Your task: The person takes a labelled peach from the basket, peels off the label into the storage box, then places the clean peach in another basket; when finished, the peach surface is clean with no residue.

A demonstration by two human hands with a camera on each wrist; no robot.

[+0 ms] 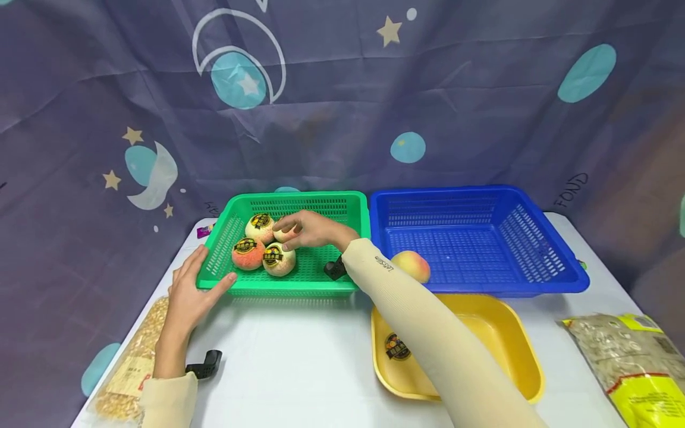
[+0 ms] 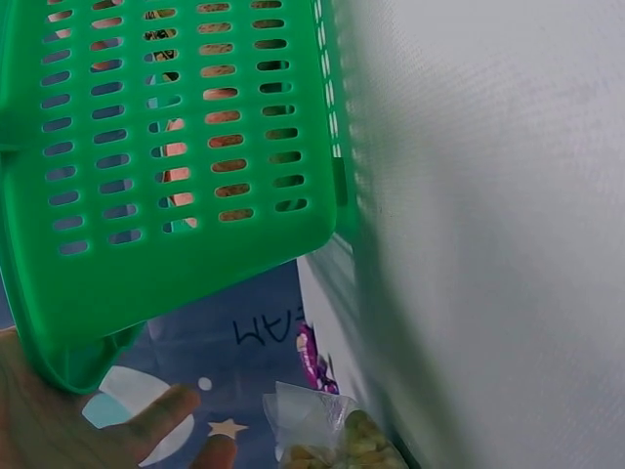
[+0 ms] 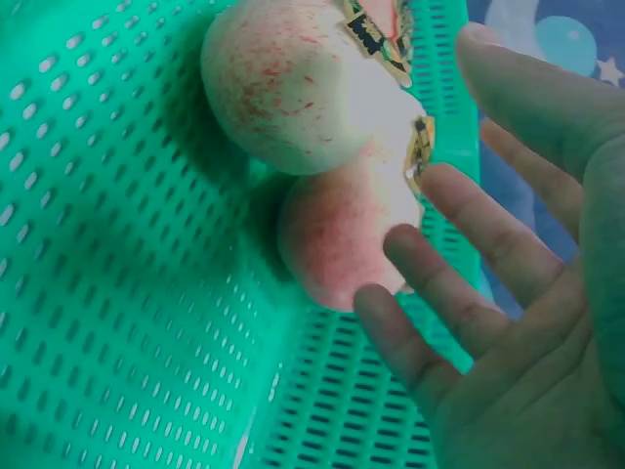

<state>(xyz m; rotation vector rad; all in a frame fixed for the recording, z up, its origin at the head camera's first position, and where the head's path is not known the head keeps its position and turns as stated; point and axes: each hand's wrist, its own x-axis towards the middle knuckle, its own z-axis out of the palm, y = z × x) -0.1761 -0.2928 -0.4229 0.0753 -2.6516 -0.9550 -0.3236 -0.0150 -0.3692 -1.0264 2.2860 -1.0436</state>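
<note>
Several peaches with black-and-gold labels (image 1: 248, 257) sit together in the left part of the green basket (image 1: 321, 284). Over them is my right hand (image 1: 317, 230), its fingers spread and holding nothing. In the right wrist view, those fingertips are right beside a blushed peach (image 3: 337, 239), with a paler peach (image 3: 283, 88) above it. My left hand (image 1: 189, 294) rests at the green basket's front left corner, thumb by the front rim and fingers along the left side. The left wrist view shows its fingers extended beyond the basket's rim (image 2: 73, 366).
Right of the green basket stands a blue basket (image 1: 449, 258) with one peach (image 1: 412, 266). A yellow bin (image 1: 527, 356) in front, partly behind my right sleeve, shows a black label (image 1: 398, 346). Filled bags lie at left (image 1: 125, 380) and right (image 1: 626, 356). A patterned cloth hangs behind.
</note>
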